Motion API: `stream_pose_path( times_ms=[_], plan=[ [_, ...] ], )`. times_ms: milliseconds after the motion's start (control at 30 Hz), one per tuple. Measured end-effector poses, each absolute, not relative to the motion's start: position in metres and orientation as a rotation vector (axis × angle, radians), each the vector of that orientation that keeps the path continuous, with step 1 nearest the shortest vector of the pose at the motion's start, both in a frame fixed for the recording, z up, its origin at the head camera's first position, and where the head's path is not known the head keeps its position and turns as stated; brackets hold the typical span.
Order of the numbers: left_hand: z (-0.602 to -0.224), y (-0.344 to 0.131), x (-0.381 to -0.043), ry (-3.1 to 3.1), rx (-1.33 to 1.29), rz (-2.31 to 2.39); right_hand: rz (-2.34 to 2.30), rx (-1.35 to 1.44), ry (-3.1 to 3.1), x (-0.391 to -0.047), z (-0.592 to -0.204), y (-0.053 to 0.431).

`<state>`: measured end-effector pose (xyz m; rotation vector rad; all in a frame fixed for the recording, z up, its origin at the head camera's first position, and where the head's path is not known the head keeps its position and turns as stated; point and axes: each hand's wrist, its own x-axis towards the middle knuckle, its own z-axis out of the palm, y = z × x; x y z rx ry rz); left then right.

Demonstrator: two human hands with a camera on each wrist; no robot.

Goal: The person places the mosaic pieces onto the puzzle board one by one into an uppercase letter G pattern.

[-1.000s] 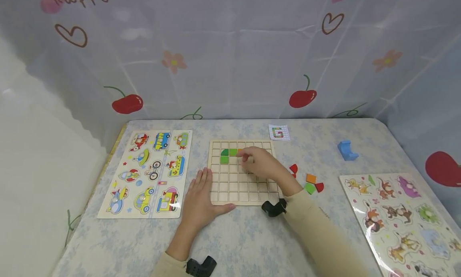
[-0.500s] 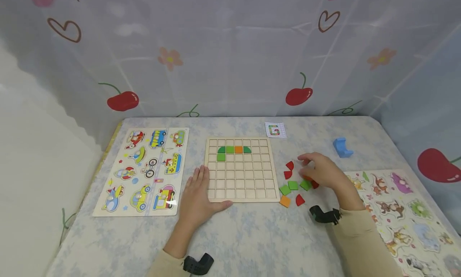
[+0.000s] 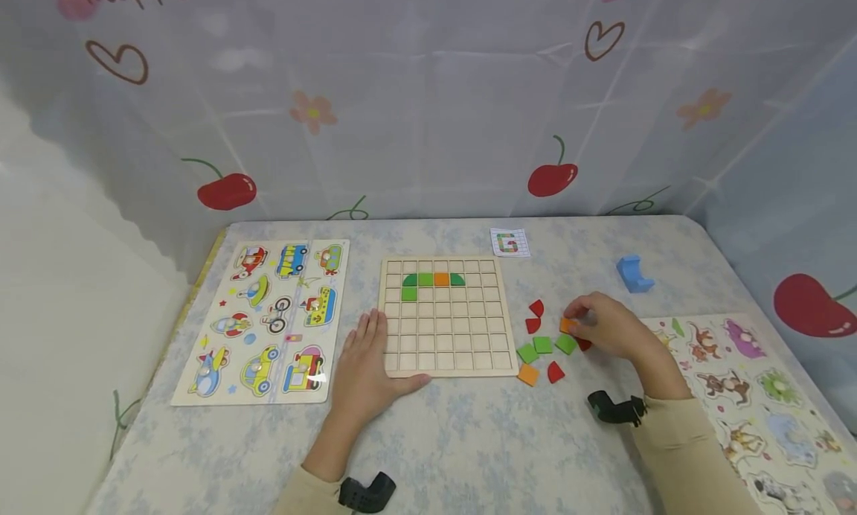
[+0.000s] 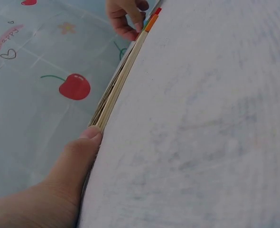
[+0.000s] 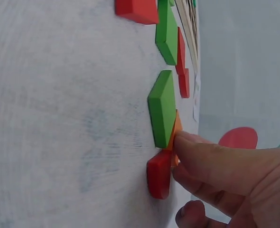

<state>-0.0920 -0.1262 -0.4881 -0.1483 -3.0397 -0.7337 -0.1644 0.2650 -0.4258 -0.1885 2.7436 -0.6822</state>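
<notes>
My left hand [image 3: 367, 370] rests with fingers straight along the left edge of the wooden grid board [image 3: 442, 344], thumb at its front edge. Near the board's top lies a row of tiles: a dark green quarter-round [image 3: 411, 280], a light green square [image 3: 425, 279], an orange square [image 3: 442, 279] and another dark green quarter-round [image 3: 457, 280]. One more green square [image 3: 409, 294] sits below the row's left end. Right of the board, my right hand [image 3: 605, 325] pinches an orange square tile [image 3: 567, 325] between thumb and fingers. A green square [image 5: 163, 109] and a red quarter-round [image 5: 158, 174] lie against it.
Loose red, green and orange tiles [image 3: 543, 344] lie between board and right hand. A pattern card [image 3: 510, 242] stands behind the board. A vehicle puzzle [image 3: 264, 321] lies left, an animal puzzle [image 3: 743, 388] right, and a blue block [image 3: 633, 274] at back right.
My right hand has left the board for the loose tiles at the right and now pinches an orange square. A dark green quarter-round shows where it was. The left hand stays on the board.
</notes>
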Motion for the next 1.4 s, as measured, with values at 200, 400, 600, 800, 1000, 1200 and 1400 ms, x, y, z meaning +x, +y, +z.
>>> stream_pose_path(
  times_ms=[200, 400, 600, 800, 1000, 1200, 1400],
  plan=[
    [-0.488, -0.127, -0.091, -3.036, -0.155, -0.732, -0.707, -0.175, 2.734, -0.162, -0.428, 0.267],
    [-0.488, -0.127, -0.09, -3.026, -0.166, -0.73, -0.727, -0.184, 2.712, -0.163, -0.429, 0.268],
    [-0.488, -0.128, -0.091, -3.045, -0.156, -0.738, -0.819, -0.202, 2.696, -0.165, -0.429, 0.268],
    [-0.484, -0.128, -0.092, -3.021, -0.158, -0.786, -0.941, -0.241, 2.715, -0.169, -0.428, 0.259],
    [-0.484, -0.129, -0.091, -3.025, -0.159, -0.797, -1.048, -0.327, 2.676, -0.18, -0.43, 0.227],
    [-0.486, -0.132, -0.092, -3.031, -0.19, -0.801, -1.138, -0.363, 2.613, -0.19, -0.432, 0.186],
    [-0.484, -0.133, -0.093, -3.045, -0.202, -0.822, -1.118, -0.446, 2.612, -0.197, -0.433, 0.148]
  ],
)
